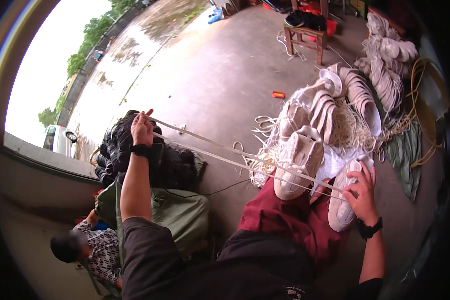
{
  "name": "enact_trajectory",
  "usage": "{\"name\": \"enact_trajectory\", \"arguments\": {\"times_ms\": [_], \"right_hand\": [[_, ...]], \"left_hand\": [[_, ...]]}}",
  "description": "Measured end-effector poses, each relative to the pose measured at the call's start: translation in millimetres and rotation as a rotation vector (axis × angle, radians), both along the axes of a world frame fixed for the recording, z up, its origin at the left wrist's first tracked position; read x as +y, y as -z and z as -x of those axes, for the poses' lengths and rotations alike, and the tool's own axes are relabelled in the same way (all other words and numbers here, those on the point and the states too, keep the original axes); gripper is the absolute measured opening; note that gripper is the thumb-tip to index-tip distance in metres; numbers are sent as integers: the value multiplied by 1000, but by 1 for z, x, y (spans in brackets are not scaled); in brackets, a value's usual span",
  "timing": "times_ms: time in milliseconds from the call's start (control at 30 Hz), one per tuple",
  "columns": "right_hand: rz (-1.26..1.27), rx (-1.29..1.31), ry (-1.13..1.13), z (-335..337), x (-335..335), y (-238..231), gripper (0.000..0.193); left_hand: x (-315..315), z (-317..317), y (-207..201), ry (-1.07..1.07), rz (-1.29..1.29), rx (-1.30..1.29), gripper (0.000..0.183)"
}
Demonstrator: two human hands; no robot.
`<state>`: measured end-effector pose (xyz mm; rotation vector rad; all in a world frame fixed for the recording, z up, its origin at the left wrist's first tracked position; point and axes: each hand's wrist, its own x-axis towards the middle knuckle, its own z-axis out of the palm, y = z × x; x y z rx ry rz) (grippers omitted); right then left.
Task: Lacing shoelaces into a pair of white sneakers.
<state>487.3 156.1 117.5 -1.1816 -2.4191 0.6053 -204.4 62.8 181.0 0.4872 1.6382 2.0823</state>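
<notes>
My left hand (pixel 142 131) is raised far out to the left, its fingers pinched on a long pale shoelace. Two taut strands of the shoelace (pixel 220 145) stretch from it across to the right sneaker (pixel 339 212), a beige shoe resting by my knee. My right hand (pixel 362 197) is at that sneaker's lacing, thumb and forefinger closed on the lace where the strands leave the shoe; the other fingers lie along its side. Next to it, a second beige sneaker (pixel 297 162) lies on my lap, toe toward me, with the strands passing over it.
Beyond my knees lie stacked beige shoe uppers (pixel 322 117) and a heap of loose laces (pixel 347 131). Black shoes or bundles (pixel 177 162) and green sacking (pixel 185 210) are at left, near a seated person (pixel 97 245). A wooden stool (pixel 305 37) stands farther off.
</notes>
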Motion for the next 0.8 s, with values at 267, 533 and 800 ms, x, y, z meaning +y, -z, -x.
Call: {"name": "enact_trajectory", "arguments": {"times_ms": [267,533,800], "right_hand": [[-15,-4,3,11,-16,-12,4],[-47,-54,58,0,-13,9,5],[-115,78,47,-18,27,53,21]], "left_hand": [[-25,-7,-13,39,-32,83,14],[6,-2,21,78,-51,-19,19],[4,72,114,183,109,112,68]]}}
